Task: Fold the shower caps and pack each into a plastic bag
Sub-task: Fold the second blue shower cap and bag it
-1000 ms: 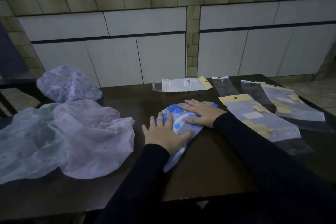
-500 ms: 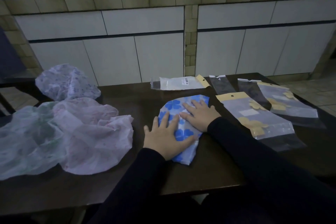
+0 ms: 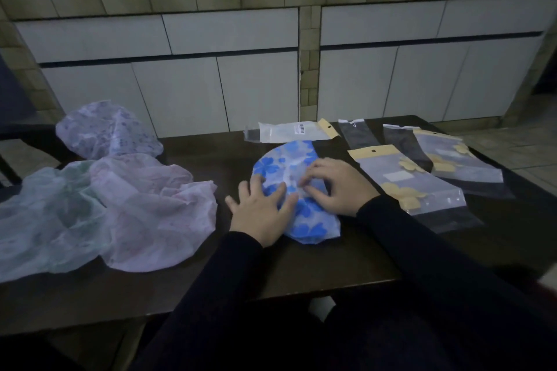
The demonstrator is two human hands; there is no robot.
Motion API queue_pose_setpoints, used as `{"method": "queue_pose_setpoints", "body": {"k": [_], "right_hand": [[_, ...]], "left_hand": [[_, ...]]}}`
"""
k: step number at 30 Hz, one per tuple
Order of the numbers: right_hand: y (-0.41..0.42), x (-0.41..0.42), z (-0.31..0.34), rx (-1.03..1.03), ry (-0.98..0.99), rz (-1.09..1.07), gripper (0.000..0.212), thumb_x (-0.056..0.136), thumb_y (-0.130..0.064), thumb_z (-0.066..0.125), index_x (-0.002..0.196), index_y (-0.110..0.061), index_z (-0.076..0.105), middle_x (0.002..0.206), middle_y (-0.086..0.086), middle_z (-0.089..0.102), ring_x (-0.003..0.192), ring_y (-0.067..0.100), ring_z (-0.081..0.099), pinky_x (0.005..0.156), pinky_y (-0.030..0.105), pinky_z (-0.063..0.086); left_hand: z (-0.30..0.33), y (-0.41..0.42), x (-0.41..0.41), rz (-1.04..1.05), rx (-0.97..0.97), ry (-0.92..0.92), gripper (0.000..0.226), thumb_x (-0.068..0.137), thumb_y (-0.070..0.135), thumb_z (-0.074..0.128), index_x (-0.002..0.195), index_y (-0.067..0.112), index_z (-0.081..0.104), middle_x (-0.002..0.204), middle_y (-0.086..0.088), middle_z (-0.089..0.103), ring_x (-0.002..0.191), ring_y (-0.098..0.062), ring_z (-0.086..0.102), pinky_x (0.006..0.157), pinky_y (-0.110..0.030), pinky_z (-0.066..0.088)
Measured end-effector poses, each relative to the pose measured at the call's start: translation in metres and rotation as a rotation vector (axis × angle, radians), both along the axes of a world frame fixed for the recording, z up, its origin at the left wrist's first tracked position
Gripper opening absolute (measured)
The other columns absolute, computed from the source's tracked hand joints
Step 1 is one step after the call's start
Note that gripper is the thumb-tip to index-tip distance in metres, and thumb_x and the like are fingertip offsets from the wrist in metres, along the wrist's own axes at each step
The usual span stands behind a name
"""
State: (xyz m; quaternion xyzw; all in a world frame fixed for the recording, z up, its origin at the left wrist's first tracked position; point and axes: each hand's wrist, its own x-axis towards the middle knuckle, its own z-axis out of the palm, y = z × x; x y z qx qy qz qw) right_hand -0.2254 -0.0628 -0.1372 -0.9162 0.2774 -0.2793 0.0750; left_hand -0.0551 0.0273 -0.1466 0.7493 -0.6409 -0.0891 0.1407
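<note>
A blue-flowered shower cap [image 3: 283, 159] lies partly folded on the dark table [image 3: 346, 262]. My left hand [image 3: 260, 209] presses flat on its left side, fingers spread. My right hand [image 3: 334, 185] rests on its right side with the fingertips curled, pinching the cap's material near the middle. To the left lie three loose caps: a pink one [image 3: 153, 214], a pale green one [image 3: 45, 217] and a purple-patterned one [image 3: 105, 131]. On the right are plastic bags with yellow header cards, one [image 3: 416, 190] close to my right hand and another [image 3: 458, 159] behind it.
A white packed bag [image 3: 292, 131] with a barcode lies at the table's far edge. Two dark narrow bags [image 3: 354, 132] lie beside it. White cabinet doors [image 3: 241, 90] stand behind the table. The near table edge runs just under my forearms.
My right hand has slid from the cap's far end towards its middle and its fingers have curled onto the material. The cap now lies more bunched. My left hand stays pressed down.
</note>
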Motion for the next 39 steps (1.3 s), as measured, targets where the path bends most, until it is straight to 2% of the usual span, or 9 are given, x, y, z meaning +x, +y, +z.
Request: {"method": "queue_pose_setpoints", "body": {"k": [3, 9, 11, 16, 20, 24, 29, 32, 39], "right_hand": [[0.017, -0.026, -0.005, 0.0, 0.041, 0.031, 0.012, 0.084, -0.023, 0.063, 0.092, -0.028, 0.072, 0.093, -0.018, 0.064, 0.087, -0.001, 0.054, 0.081, 0.027, 0.041], [0.038, -0.048, -0.001, 0.094, 0.159, 0.108, 0.043, 0.067, 0.001, 0.054, 0.094, -0.027, 0.071, 0.112, -0.019, 0.063, 0.11, -0.005, 0.052, 0.093, 0.012, 0.033], [0.039, -0.049, -0.001, 0.186, 0.175, 0.103, 0.044, 0.07, -0.001, 0.054, 0.1, -0.028, 0.07, 0.117, -0.02, 0.061, 0.113, -0.009, 0.049, 0.094, 0.004, 0.028], [0.037, -0.051, -0.006, 0.283, 0.177, 0.066, 0.055, 0.07, -0.005, 0.049, 0.114, -0.032, 0.066, 0.131, -0.019, 0.053, 0.119, -0.005, 0.047, 0.094, 0.012, 0.035], [0.037, -0.051, -0.01, 0.253, 0.11, 0.031, 0.035, 0.08, -0.019, 0.066, 0.112, -0.03, 0.063, 0.123, -0.017, 0.051, 0.113, -0.006, 0.047, 0.093, 0.007, 0.035], [0.035, -0.046, -0.01, 0.177, 0.03, -0.029, 0.018, 0.082, -0.036, 0.07, 0.094, -0.023, 0.065, 0.092, -0.009, 0.061, 0.084, 0.004, 0.055, 0.075, 0.027, 0.048], [0.034, -0.043, -0.007, 0.208, 0.046, -0.129, 0.06, 0.076, -0.07, 0.042, 0.076, -0.017, 0.069, 0.068, -0.002, 0.061, 0.067, 0.01, 0.052, 0.076, 0.016, 0.036], [0.033, -0.043, -0.009, 0.247, -0.002, -0.193, 0.064, 0.082, -0.064, 0.032, 0.07, -0.01, 0.064, 0.065, 0.001, 0.058, 0.069, 0.011, 0.054, 0.09, 0.024, 0.028], [0.035, -0.039, -0.012, 0.169, 0.011, -0.307, 0.062, 0.088, -0.064, 0.036, 0.059, -0.016, 0.061, 0.064, 0.0, 0.059, 0.072, 0.01, 0.054, 0.088, 0.033, 0.027]], "left_hand": [[-0.004, 0.001, -0.001, -0.104, -0.237, -0.069, 0.045, 0.096, 0.053, 0.034, 0.135, 0.036, 0.049, 0.138, 0.002, 0.03, 0.129, -0.021, 0.022, 0.11, -0.051, 0.019], [-0.001, 0.012, -0.002, -0.451, -0.571, 0.141, 0.013, 0.088, 0.032, 0.062, 0.086, 0.025, 0.073, 0.079, 0.013, 0.063, 0.078, -0.002, 0.055, 0.074, -0.023, 0.047], [-0.003, 0.013, 0.001, -0.443, -0.524, 0.166, 0.014, 0.087, 0.035, 0.065, 0.079, 0.026, 0.073, 0.074, 0.014, 0.064, 0.074, -0.003, 0.056, 0.071, -0.021, 0.045], [-0.005, 0.014, 0.006, -0.328, -0.213, 0.357, 0.032, 0.074, 0.061, 0.068, 0.08, 0.03, 0.073, 0.084, 0.016, 0.066, 0.087, 0.002, 0.056, 0.078, -0.019, 0.046], [-0.004, 0.016, 0.009, -0.312, -0.154, 0.405, 0.049, 0.061, 0.07, 0.071, 0.091, 0.031, 0.073, 0.096, 0.017, 0.063, 0.097, 0.003, 0.055, 0.087, -0.02, 0.046], [-0.004, 0.017, 0.009, -0.316, -0.126, 0.372, 0.049, 0.056, 0.064, 0.079, 0.095, 0.036, 0.07, 0.103, 0.02, 0.06, 0.103, 0.002, 0.052, 0.089, -0.02, 0.043], [-0.005, 0.018, 0.008, -0.273, -0.248, 0.391, 0.013, 0.076, 0.043, 0.076, 0.076, 0.037, 0.065, 0.087, 0.016, 0.065, 0.085, 0.004, 0.057, 0.075, -0.014, 0.042], [-0.005, 0.016, 0.007, -0.239, -0.232, 0.432, 0.013, 0.082, 0.042, 0.07, 0.07, 0.04, 0.065, 0.081, 0.015, 0.066, 0.078, 0.003, 0.057, 0.071, -0.015, 0.039], [-0.007, 0.011, 0.005, -0.198, -0.211, 0.434, 0.016, 0.086, 0.034, 0.067, 0.071, 0.036, 0.063, 0.073, 0.014, 0.063, 0.066, 0.004, 0.053, 0.065, -0.015, 0.037]]}}
